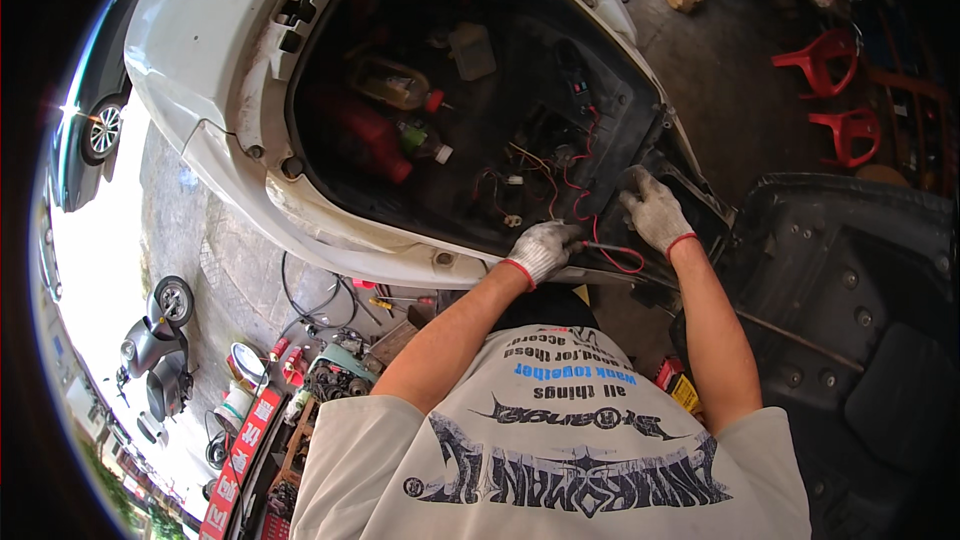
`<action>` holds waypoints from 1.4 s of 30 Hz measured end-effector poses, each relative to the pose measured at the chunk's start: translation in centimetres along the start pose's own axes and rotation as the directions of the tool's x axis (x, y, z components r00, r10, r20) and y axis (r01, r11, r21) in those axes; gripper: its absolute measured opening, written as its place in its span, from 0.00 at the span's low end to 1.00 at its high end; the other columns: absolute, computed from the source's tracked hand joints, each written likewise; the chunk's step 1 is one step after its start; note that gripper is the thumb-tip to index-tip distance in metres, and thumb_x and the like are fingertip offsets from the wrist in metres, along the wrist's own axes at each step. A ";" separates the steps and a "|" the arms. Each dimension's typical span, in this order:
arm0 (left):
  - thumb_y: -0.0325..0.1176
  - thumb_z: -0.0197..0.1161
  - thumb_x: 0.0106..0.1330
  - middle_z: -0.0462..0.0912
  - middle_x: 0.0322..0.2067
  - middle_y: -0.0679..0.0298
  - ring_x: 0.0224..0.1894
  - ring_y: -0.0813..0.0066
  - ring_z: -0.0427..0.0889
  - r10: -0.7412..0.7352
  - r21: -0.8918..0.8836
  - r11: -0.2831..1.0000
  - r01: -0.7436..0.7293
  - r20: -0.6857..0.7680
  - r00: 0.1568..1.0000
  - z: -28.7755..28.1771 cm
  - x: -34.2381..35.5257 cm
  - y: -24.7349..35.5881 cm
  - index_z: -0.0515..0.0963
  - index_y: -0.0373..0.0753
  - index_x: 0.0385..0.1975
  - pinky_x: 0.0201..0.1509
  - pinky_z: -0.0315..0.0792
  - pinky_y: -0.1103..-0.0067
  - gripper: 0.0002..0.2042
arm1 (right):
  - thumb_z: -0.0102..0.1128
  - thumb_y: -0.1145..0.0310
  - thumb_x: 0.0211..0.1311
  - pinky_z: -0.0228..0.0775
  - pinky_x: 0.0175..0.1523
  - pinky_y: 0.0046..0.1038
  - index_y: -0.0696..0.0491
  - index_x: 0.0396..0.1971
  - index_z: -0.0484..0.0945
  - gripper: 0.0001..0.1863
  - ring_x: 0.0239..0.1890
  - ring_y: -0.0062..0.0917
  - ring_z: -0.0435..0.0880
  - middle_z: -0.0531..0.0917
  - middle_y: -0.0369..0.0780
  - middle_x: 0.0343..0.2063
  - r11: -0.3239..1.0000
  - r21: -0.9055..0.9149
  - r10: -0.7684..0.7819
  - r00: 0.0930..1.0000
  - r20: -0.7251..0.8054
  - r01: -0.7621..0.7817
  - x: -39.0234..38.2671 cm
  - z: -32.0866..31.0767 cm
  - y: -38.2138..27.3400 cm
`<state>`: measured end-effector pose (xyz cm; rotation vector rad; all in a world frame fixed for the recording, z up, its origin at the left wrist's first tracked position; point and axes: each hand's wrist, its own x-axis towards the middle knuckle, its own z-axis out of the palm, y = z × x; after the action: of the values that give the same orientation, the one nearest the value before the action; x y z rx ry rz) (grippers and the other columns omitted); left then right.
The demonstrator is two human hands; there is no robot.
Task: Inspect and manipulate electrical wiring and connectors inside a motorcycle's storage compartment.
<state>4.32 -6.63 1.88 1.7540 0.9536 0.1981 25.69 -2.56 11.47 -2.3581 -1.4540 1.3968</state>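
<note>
Left gloved hand (546,249) angled right; thin rod (606,246) is pinched in it. Right gloved hand (659,213) is held curled at black panel (696,195); grip can't be told. Red wire (626,270) is looped between hands. Held in storage compartment (535,10): amber bottle (388,84), red bottle (368,138), green-labelled bottle (418,139), pale box (472,51).

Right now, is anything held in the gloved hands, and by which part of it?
The left hand appears to hold a red wire by the stretch just left of its loop. Whether the right hand holds anything cannot be told.
</note>
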 end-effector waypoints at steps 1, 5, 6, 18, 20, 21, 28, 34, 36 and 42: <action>0.40 0.61 0.64 0.82 0.38 0.50 0.46 0.49 0.78 0.053 0.004 0.999 -0.053 -0.009 0.999 0.5 0.0 -0.6 0.78 0.35 0.41 0.52 0.73 0.63 0.14 | 0.53 0.58 0.64 0.64 0.62 0.40 0.53 0.58 0.69 0.25 0.59 0.45 0.74 0.78 0.51 0.53 0.993 -0.107 -0.061 0.998 -0.026 0.058 0.6 0.3 -0.3; 0.41 0.61 0.64 0.81 0.36 0.48 0.44 0.49 0.78 0.021 0.031 0.999 -0.021 0.019 1.000 0.1 0.0 -0.2 0.78 0.36 0.37 0.50 0.73 0.62 0.14 | 0.46 0.57 0.67 0.64 0.63 0.38 0.51 0.57 0.73 0.23 0.58 0.43 0.74 0.77 0.50 0.54 0.874 -0.365 -0.331 0.943 0.037 0.321 2.1 1.7 -3.7; 0.41 0.61 0.64 0.81 0.36 0.48 0.44 0.49 0.78 0.016 0.032 0.999 -0.017 0.018 1.000 -0.2 0.0 0.2 0.78 0.36 0.37 0.50 0.73 0.62 0.14 | 0.46 0.57 0.67 0.64 0.63 0.38 0.51 0.57 0.73 0.23 0.58 0.43 0.74 0.77 0.50 0.54 0.874 -0.363 -0.331 0.943 0.041 0.323 3.0 2.4 -3.5; 0.43 0.58 0.65 0.83 0.41 0.54 0.46 0.54 0.81 -0.079 0.044 0.996 0.074 0.134 0.988 -0.2 0.2 0.2 0.78 0.43 0.45 0.50 0.75 0.63 0.14 | 0.50 0.66 0.59 0.74 0.41 0.30 0.49 0.51 0.80 0.20 0.29 0.27 0.83 0.85 0.42 0.35 0.966 -0.133 -0.170 0.933 0.319 0.221 8.9 10.5 -3.4; 0.41 0.58 0.64 0.83 0.39 0.54 0.44 0.54 0.82 -0.069 0.054 0.997 0.062 0.152 0.986 -0.4 0.2 0.3 0.78 0.44 0.46 0.49 0.75 0.62 0.13 | 0.51 0.67 0.59 0.74 0.40 0.30 0.49 0.52 0.80 0.20 0.29 0.27 0.83 0.85 0.42 0.34 0.973 -0.068 -0.187 0.932 0.311 0.218 8.7 10.7 -4.0; 0.41 0.58 0.64 0.83 0.39 0.54 0.44 0.54 0.82 -0.071 0.052 0.997 0.063 0.154 0.986 -0.5 0.2 0.4 0.78 0.44 0.46 0.49 0.75 0.62 0.13 | 0.51 0.67 0.58 0.73 0.39 0.30 0.49 0.52 0.79 0.21 0.28 0.26 0.82 0.85 0.41 0.32 0.995 -0.007 -0.096 0.939 0.329 0.104 8.6 10.6 -4.3; 0.39 0.57 0.65 0.83 0.39 0.53 0.44 0.53 0.81 -0.078 0.014 0.997 0.077 0.164 0.983 -0.5 0.3 0.3 0.80 0.43 0.44 0.49 0.74 0.63 0.12 | 0.50 0.64 0.63 0.72 0.34 0.33 0.53 0.47 0.81 0.17 0.23 0.29 0.81 0.83 0.44 0.26 0.991 0.126 -0.006 0.938 0.347 -0.041 8.3 11.2 -5.0; 0.34 0.54 0.63 0.83 0.43 0.54 0.46 0.55 0.82 -0.083 0.031 0.996 0.079 0.190 0.978 -0.7 0.5 0.5 0.79 0.45 0.47 0.51 0.75 0.62 0.14 | 0.52 0.69 0.58 0.70 0.32 0.28 0.55 0.53 0.78 0.21 0.23 0.23 0.79 0.82 0.38 0.26 0.993 0.109 -0.001 0.914 0.405 -0.047 9.2 11.4 -4.6; 0.34 0.54 0.62 0.83 0.43 0.54 0.46 0.55 0.82 -0.085 0.020 0.996 0.082 0.177 0.980 -0.4 0.3 0.2 0.79 0.45 0.47 0.51 0.74 0.62 0.14 | 0.52 0.69 0.58 0.70 0.31 0.27 0.55 0.53 0.78 0.22 0.23 0.22 0.79 0.81 0.38 0.26 0.990 0.128 0.005 0.915 0.403 -0.062 9.1 11.4 -4.7; 0.38 0.58 0.65 0.82 0.41 0.52 0.46 0.52 0.80 -0.079 -0.045 0.995 0.087 0.146 0.986 -0.2 0.3 0.1 0.80 0.41 0.45 0.50 0.73 0.62 0.13 | 0.52 0.70 0.58 0.70 0.30 0.27 0.55 0.54 0.77 0.22 0.22 0.21 0.77 0.80 0.37 0.25 0.984 0.156 0.016 0.917 0.398 -0.084 8.9 11.4 -4.9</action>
<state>4.47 -6.30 1.92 1.6544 0.9068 0.0412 15.68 2.22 0.98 -2.1056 -1.2843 2.0164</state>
